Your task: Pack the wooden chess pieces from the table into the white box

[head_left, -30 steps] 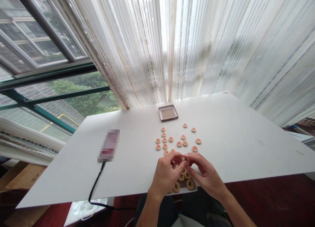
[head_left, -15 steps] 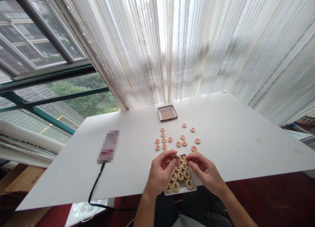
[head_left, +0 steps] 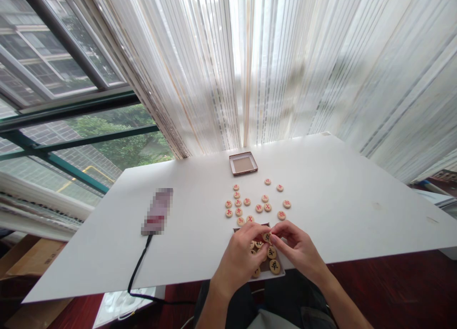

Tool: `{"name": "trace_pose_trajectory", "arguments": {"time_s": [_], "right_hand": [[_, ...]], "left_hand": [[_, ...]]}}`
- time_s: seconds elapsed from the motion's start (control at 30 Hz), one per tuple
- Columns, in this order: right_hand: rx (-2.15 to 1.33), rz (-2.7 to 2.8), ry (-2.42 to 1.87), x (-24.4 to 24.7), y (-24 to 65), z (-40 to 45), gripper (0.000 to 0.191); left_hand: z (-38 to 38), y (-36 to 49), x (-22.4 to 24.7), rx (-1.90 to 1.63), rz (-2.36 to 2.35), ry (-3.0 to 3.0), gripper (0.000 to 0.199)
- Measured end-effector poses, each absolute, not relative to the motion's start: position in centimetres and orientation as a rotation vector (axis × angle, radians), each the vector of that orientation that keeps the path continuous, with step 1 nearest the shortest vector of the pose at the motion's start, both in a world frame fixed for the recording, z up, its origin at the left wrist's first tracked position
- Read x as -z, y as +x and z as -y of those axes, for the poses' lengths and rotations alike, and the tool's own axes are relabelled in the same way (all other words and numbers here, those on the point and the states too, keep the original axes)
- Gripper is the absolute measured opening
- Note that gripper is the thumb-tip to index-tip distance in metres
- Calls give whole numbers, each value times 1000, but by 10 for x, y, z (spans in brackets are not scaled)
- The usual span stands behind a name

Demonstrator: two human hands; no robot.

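A shallow open box [head_left: 262,276] at the table's near edge holds several round wooden Chinese chess pieces with black characters, such as a black chess piece [head_left: 274,266] in its near right corner. Above the box, one black-lettered chess piece [head_left: 266,237] is between the fingertips of both hands. My left hand [head_left: 241,253] curls its index finger and thumb around it from the left, hiding much of the box. From the right, my right hand [head_left: 300,248] pinches at its edge with thumb and index finger.
Red-lettered chess pieces [head_left: 259,208] lie scattered on the white table [head_left: 193,214] beyond the box. Farther back rests an empty box lid [head_left: 243,164]. A pixelated phone-like object [head_left: 157,212] with a black cable [head_left: 137,262] is at the left. Curtains [head_left: 250,72] hang behind.
My left hand has shifted right and nearer to me, bringing its fingertips to my right hand's. Two red pieces beyond the box, hidden before, now show.
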State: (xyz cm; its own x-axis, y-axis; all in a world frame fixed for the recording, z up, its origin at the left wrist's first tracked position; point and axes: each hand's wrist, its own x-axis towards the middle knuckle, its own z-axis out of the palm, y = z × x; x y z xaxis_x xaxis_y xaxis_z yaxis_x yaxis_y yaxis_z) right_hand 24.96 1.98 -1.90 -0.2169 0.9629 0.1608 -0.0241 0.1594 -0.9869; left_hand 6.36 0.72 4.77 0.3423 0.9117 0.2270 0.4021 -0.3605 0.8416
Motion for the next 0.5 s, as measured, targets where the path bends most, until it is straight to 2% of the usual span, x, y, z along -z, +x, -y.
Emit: {"name": "trace_pose_trajectory", "arguments": {"time_s": [0.3, 0.5], "right_hand": [[-1111, 1583, -1078, 2, 248, -14, 15], [-1015, 1890, -1104, -10, 257, -2, 13]], "left_hand": [[-1, 48, -48, -771, -1284, 2037, 33], [16, 34, -54, -614, -1310, 2059, 36]]}}
